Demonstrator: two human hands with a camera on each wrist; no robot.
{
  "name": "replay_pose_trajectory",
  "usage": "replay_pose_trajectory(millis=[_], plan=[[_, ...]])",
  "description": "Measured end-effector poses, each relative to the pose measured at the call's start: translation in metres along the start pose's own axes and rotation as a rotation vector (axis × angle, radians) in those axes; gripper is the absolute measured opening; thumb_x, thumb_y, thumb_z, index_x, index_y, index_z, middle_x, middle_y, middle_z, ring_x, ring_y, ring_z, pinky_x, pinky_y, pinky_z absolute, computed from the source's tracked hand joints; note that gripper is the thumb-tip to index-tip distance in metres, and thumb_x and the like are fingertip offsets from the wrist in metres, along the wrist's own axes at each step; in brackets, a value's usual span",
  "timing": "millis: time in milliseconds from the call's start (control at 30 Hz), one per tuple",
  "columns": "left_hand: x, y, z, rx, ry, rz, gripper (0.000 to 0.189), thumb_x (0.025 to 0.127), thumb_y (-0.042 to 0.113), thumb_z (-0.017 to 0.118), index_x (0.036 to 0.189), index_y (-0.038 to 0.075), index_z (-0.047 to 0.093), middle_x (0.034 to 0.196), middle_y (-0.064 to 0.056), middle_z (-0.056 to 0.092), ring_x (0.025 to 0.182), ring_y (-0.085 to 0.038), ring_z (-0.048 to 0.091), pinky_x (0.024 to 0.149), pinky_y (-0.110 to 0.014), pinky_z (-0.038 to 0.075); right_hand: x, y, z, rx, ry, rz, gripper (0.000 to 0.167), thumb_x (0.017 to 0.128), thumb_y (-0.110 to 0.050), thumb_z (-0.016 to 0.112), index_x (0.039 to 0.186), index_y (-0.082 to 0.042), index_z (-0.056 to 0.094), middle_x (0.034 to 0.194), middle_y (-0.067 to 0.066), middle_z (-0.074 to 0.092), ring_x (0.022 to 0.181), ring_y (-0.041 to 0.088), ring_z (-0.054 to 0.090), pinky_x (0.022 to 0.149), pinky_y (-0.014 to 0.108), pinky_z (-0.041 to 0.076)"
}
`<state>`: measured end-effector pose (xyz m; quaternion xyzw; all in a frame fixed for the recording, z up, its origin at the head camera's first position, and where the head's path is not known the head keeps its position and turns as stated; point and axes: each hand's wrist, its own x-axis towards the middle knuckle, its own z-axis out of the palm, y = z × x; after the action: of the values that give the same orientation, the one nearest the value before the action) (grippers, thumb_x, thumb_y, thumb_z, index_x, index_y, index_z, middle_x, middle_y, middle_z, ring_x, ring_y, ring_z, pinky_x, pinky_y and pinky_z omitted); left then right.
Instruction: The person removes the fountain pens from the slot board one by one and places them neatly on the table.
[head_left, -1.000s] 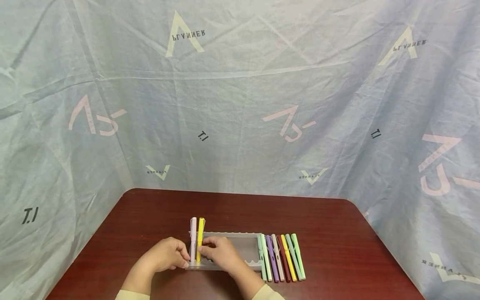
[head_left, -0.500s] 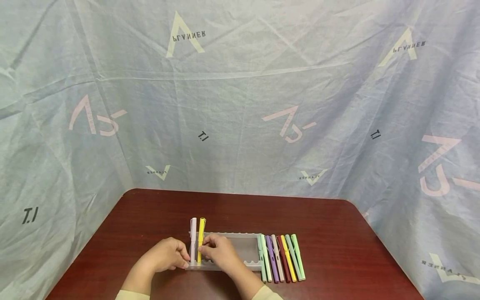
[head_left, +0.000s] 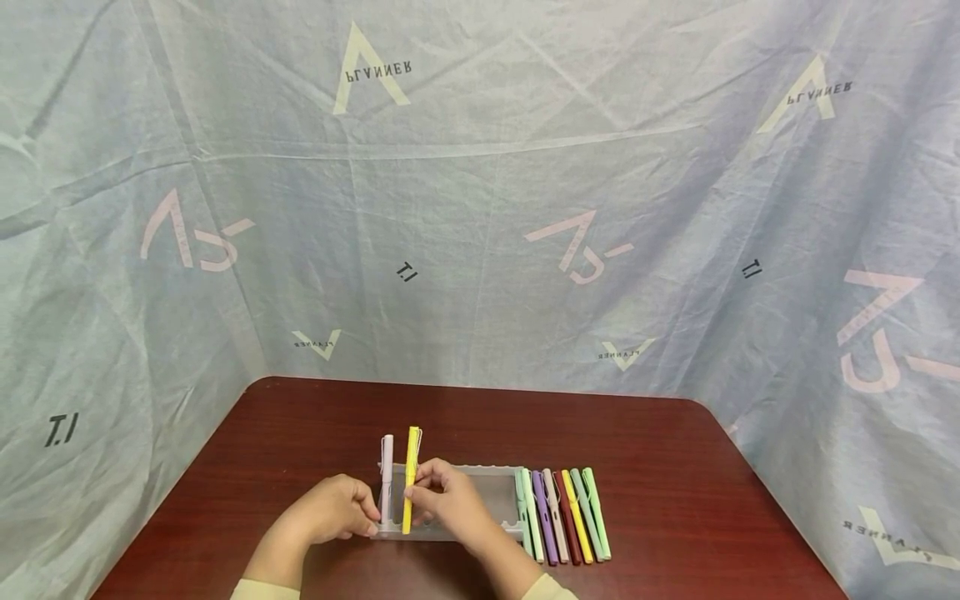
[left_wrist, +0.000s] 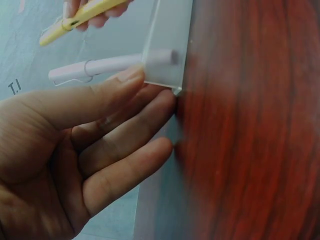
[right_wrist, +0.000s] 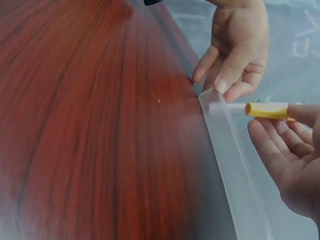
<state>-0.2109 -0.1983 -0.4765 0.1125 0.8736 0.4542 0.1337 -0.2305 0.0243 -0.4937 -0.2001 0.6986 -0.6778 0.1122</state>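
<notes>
My left hand (head_left: 337, 507) pinches the front left corner of a clear plastic pen tray (left_wrist: 167, 35) with notched edges, thumb on one side and fingers on the other. A pale lilac pen (head_left: 387, 467) lies in the tray at its left end, just beside that hand. My right hand (head_left: 453, 504) holds a yellow pen (head_left: 412, 458) between thumb and fingers, above the tray and right of the lilac pen. In the right wrist view, the yellow pen's end (right_wrist: 257, 109) shows apart from the tray's front wall (right_wrist: 227, 150).
A row of several capped pens lies side by side at the tray's right end, among them a purple pen (head_left: 545, 518), a dark red pen (head_left: 568, 518) and a light green pen (head_left: 597, 512). Beneath is a dark red wooden table (head_left: 675, 500), with grey printed cloth (head_left: 480, 208) around it.
The right hand has lifted the yellow pen from the tray and shifted it slightly right. The left hand and the lilac pen have stayed in place.
</notes>
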Motion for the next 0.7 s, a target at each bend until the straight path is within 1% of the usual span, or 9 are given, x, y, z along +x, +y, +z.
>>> replay_pose_trajectory(millis=[67,167,333,467,700], plan=[[0.000,0.000,0.000,0.004,0.002,0.006,0.014,0.072,0.006,0.081,0.080,0.005,0.070,0.075,-0.002,0.069,0.068,-0.016,0.061,0.059,-0.037,0.054,-0.002,0.001,-0.004,0.010,-0.014,0.012,0.024,0.089,-0.008,0.069,0.101,0.007,0.055,0.085,0.005,0.062,0.069,0.015,0.063,0.061,0.039,0.059],[0.000,0.000,0.000,0.013,0.005,0.006,0.014,0.071,0.006,0.081,0.079,0.005,0.070,0.075,-0.002,0.068,0.067,-0.016,0.061,0.058,-0.037,0.053,-0.006,0.002,-0.009,0.020,-0.027,0.032,0.027,0.088,-0.008,0.071,0.100,0.008,0.053,0.085,0.005,0.062,0.069,0.018,0.065,0.063,0.041,0.059],[0.000,0.001,0.001,0.021,0.015,-0.001,0.014,0.071,0.006,0.082,0.078,0.006,0.070,0.073,-0.001,0.067,0.066,-0.016,0.060,0.058,-0.036,0.053,-0.008,0.004,-0.017,0.030,-0.036,0.041,0.027,0.088,-0.007,0.071,0.099,0.008,0.052,0.083,0.007,0.061,0.067,0.021,0.066,0.064,0.046,0.059],[0.000,0.000,0.001,0.026,0.019,-0.001,0.014,0.070,0.006,0.081,0.077,0.006,0.070,0.073,-0.001,0.067,0.066,-0.016,0.060,0.058,-0.036,0.053,-0.011,0.005,-0.022,0.033,-0.047,0.051,0.028,0.087,-0.006,0.071,0.098,0.009,0.051,0.082,0.006,0.060,0.066,0.019,0.065,0.063,0.046,0.059],[-0.001,0.000,0.001,0.014,0.014,0.005,0.014,0.070,0.005,0.081,0.078,0.005,0.070,0.073,-0.002,0.067,0.066,-0.016,0.061,0.058,-0.037,0.054,-0.015,0.005,-0.033,0.031,-0.056,0.068,0.026,0.088,-0.005,0.070,0.097,0.008,0.051,0.081,0.007,0.060,0.066,0.019,0.064,0.063,0.046,0.059]])
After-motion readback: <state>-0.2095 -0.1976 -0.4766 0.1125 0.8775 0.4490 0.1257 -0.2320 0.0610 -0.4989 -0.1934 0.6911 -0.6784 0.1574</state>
